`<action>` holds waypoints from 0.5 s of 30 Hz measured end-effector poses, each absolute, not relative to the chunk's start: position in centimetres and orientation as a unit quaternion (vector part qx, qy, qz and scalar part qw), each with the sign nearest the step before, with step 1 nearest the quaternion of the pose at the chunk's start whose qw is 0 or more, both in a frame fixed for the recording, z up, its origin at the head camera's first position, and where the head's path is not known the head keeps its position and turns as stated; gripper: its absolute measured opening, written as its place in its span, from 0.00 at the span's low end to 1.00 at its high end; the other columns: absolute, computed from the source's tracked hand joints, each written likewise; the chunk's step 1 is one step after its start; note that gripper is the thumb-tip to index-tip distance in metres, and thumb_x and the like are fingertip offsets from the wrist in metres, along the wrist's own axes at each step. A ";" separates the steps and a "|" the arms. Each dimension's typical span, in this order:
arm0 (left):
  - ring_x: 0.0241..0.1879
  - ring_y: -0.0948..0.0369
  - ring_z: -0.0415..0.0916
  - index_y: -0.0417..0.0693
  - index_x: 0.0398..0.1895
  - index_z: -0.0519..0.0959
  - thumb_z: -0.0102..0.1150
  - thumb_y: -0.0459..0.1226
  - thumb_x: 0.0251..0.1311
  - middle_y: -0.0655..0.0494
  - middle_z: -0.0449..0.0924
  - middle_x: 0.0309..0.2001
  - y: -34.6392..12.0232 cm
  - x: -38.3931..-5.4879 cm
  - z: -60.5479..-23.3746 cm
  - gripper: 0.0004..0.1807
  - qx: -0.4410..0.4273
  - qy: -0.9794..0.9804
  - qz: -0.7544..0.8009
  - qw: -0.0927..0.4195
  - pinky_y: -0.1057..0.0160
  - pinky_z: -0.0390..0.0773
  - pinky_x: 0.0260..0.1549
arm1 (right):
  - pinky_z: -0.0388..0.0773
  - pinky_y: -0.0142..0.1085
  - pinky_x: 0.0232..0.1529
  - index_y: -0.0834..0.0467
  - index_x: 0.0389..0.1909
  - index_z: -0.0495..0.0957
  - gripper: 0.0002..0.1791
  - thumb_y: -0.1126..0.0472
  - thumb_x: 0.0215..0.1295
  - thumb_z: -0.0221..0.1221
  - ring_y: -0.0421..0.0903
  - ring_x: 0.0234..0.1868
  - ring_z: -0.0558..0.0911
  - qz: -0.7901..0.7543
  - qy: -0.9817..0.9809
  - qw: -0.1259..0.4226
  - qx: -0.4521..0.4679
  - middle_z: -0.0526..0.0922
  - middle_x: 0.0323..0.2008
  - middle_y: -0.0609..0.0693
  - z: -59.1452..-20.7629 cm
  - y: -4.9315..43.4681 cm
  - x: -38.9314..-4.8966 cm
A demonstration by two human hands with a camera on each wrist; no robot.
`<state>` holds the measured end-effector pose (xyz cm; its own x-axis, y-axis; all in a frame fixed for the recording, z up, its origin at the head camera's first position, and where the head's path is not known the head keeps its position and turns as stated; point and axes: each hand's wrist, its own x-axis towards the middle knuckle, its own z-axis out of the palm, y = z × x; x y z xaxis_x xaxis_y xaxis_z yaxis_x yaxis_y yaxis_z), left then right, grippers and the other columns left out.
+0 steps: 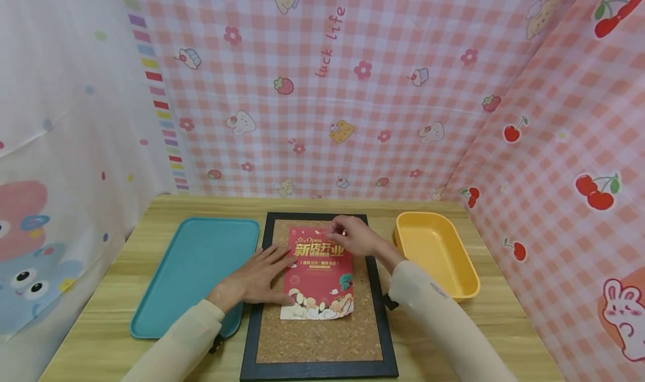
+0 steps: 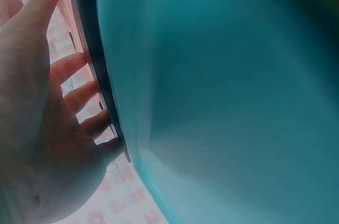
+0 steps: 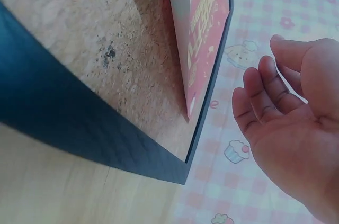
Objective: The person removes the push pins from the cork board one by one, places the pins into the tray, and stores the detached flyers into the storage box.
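A red flyer (image 1: 318, 284) with gold Chinese lettering and the word "Open" lies on a black-framed cork board (image 1: 322, 345). Its lower right corner lifts slightly, and in the right wrist view its side edge stands off the cork. My left hand (image 1: 259, 275) rests with spread, straight fingers on the flyer's left edge. Over the upper right corner is my right hand (image 1: 355, 236), its fingers loosely bent. In the right wrist view, the right hand's fingers (image 3: 257, 99) hold nothing that I can see, and they look apart from the paper.
A teal tray (image 1: 201, 270) lies left of the board, close against its frame. To the right stands a yellow plastic bin (image 1: 438, 253). All sit on a wood-grain table (image 1: 96, 309), with a pink checked curtain (image 1: 312, 119) behind it and at the right.
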<state>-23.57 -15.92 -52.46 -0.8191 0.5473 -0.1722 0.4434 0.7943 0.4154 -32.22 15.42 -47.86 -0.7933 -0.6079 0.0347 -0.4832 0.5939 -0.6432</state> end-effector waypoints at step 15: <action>0.93 0.34 0.46 0.50 0.91 0.64 0.76 0.68 0.64 0.39 0.52 0.93 -15.8 -23.4 -52.2 0.60 0.267 0.936 0.184 0.137 0.23 0.49 0.89 | 0.77 0.32 0.37 0.56 0.47 0.83 0.06 0.58 0.88 0.62 0.47 0.38 0.78 -0.352 0.877 0.092 -0.313 0.84 0.40 0.49 -46.0 18.1 -29.6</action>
